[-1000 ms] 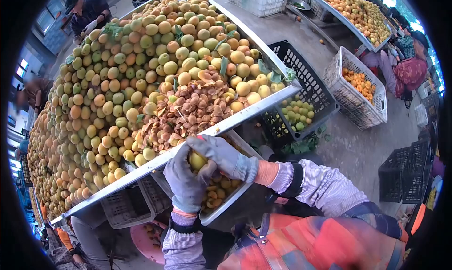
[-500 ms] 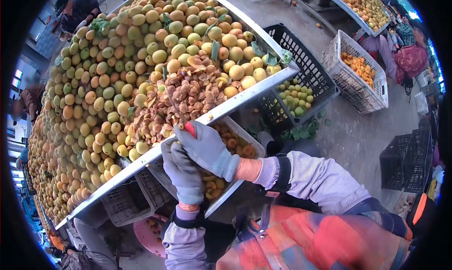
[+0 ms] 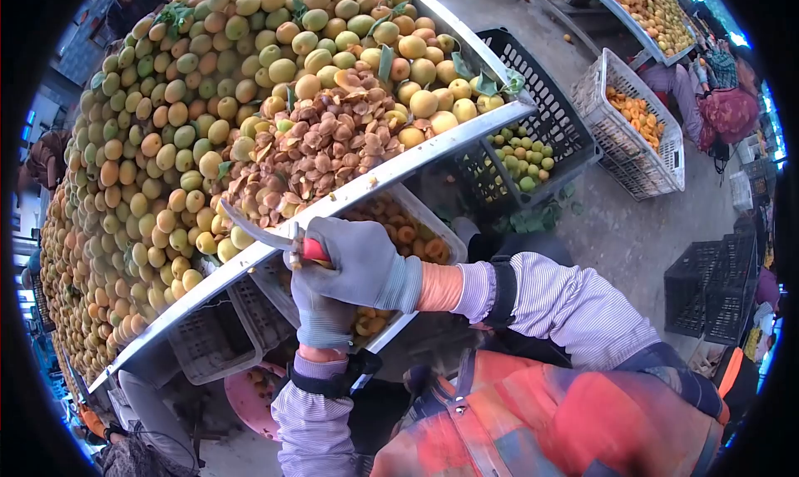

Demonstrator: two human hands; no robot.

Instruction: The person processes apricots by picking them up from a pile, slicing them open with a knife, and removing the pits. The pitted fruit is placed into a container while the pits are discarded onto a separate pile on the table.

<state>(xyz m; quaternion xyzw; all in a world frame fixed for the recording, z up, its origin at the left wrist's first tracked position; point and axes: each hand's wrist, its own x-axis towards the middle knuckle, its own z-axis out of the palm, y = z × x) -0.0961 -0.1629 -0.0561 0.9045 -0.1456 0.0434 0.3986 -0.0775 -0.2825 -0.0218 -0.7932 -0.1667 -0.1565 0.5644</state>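
My right hand (image 3: 358,256), in a grey glove, is closed around the red handle (image 3: 315,252) of a knife. Its curved blade (image 3: 254,227) points up and left over the metal rim (image 3: 433,148) of a large fruit table. Just below and partly behind it is my left hand (image 3: 323,310), also gloved; its fingers are hidden by the right hand, so what it holds cannot be seen. Beyond the rim lies a heap of brown fruit pits (image 3: 320,148), surrounded by a large pile of apricots (image 3: 179,136). Below my hands a crate (image 3: 445,227) holds cut apricots.
A black crate (image 3: 574,131) with small green fruit stands right of the table. Further right is a white crate (image 3: 599,111) of orange fruit pieces. Stacked black crates (image 3: 712,290) sit at the right. Under the table are a grey crate (image 3: 212,340) and a pink basin (image 3: 250,402).
The knife blade has swung from over the pit heap to point left across the rim. My right hand has turned and now covers more of my left hand. The view has shifted slightly.
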